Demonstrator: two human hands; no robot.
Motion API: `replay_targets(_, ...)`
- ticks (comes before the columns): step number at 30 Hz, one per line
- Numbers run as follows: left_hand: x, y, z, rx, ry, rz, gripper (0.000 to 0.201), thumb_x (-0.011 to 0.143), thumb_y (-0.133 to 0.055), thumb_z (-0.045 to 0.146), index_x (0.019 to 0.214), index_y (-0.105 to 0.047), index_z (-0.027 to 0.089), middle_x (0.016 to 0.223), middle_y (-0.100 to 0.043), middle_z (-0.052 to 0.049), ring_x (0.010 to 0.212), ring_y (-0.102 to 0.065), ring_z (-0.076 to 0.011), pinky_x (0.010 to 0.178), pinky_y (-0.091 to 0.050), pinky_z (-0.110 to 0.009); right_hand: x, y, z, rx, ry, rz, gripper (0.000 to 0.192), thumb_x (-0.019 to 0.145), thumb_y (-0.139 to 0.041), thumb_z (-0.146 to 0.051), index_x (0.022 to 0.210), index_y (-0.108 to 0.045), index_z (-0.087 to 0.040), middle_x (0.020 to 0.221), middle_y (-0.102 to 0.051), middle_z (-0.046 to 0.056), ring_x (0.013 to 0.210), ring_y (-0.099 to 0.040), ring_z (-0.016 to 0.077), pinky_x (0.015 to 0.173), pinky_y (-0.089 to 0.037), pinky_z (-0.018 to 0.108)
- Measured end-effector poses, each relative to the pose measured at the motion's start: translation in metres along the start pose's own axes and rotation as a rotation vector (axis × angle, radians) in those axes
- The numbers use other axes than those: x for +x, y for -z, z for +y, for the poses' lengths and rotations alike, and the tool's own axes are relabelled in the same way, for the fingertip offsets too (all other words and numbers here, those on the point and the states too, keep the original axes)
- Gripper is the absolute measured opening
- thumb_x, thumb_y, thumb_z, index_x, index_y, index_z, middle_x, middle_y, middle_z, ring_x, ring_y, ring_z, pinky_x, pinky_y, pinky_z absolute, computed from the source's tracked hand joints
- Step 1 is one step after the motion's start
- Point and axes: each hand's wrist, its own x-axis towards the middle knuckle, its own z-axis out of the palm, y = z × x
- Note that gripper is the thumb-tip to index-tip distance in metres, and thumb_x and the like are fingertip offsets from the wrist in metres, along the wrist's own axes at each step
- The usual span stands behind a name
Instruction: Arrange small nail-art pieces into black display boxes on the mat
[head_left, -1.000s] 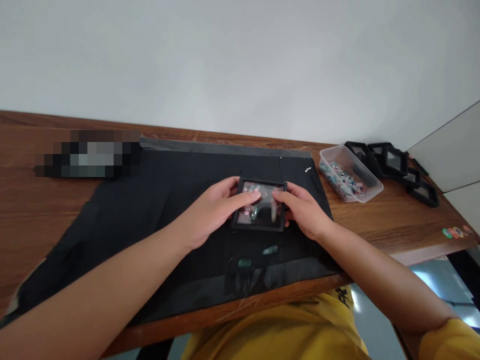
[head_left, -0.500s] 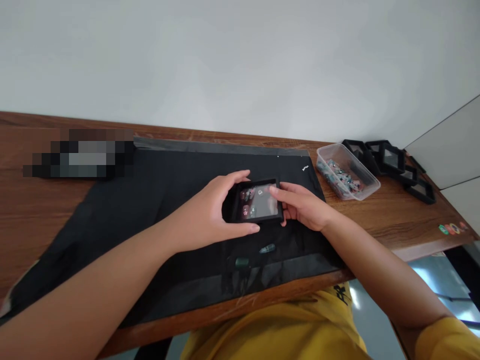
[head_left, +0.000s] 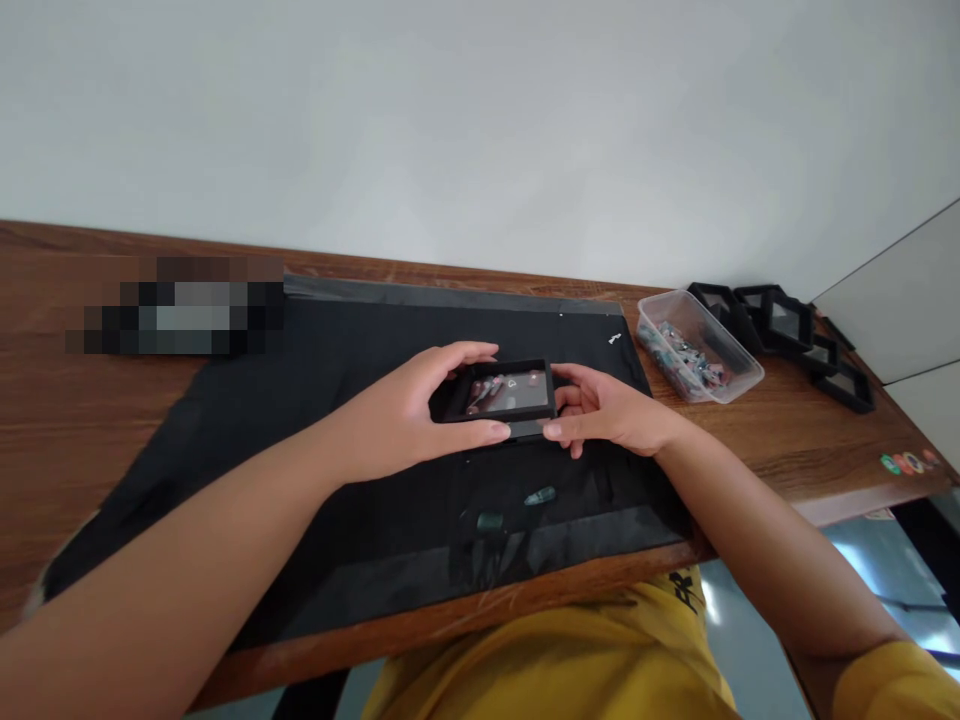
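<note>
Left hand (head_left: 405, 425) is clamped on the left end of a small black display case (head_left: 499, 392), thumb on the near edge and fingers curled over the far edge; right hand (head_left: 607, 412) is pinched on the case's right side, thumb tip at the lower right corner, fingers tucked behind and under. Case is held just above the black mat (head_left: 300, 420), tilted with its clear window facing up and toward the camera; small pink and green pieces are seen through the window, exact kind cannot be told. Two small green beads (head_left: 517, 508) are left loose on the mat near the desk edge, apart from the case. Clear plastic tub (head_left: 697, 345) of mixed pieces and a pile of empty black cases (head_left: 795, 335) are set well apart at the right on the wooden desk (head_left: 75, 420). Risk as judged: the pieces inside could be shifted or spilled if the case is tilted further or the halves are not seated; the loose beads could be knocked off the near edge by a forearm. Against the frame a second ago: case was flat on the mat with both hands pressing on top; now it is lifted, tipped and gripped by its edges
</note>
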Motion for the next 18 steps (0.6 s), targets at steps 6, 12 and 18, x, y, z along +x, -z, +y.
replay_targets(6,0.003,0.003,-0.003,-0.077,0.015,0.02,0.08,0.076,-0.069,0.085,0.141,-0.068,0.038,0.148,-0.069,-0.004,0.135,-0.064,-0.0387,0.113,-0.055,-0.051,-0.001,-0.006,0.005,-0.128,0.003,0.125,0.107,0.077,-0.09,-0.023,0.162,-0.025,-0.021,0.089,-0.062,-0.007,0.058,-0.06,0.0083,0.046,-0.053,0.021)
replay_targets(12,0.009,0.002,0.008,-0.088,0.089,0.071,0.076,0.078,-0.06,0.088,0.128,-0.077,0.032,0.133,-0.077,-0.005,0.123,-0.069,-0.0376,0.103,-0.06,-0.047,-0.005,-0.014,0.004,-0.302,0.029,0.179,0.098,0.082,-0.085,-0.026,0.163,-0.029,-0.022,0.093,-0.065,-0.004,0.055,-0.055,0.0072,0.045,-0.046,0.022)
replay_targets(18,0.011,0.004,0.014,0.044,0.097,0.135,0.069,0.084,-0.05,0.084,0.111,-0.083,0.03,0.12,-0.082,-0.005,0.113,-0.072,-0.0351,0.096,-0.057,-0.044,-0.007,-0.019,0.006,-0.528,0.11,0.282,0.083,0.081,-0.085,-0.025,0.153,-0.044,-0.018,0.085,-0.066,-0.005,0.062,-0.054,0.0084,0.058,-0.042,0.024)
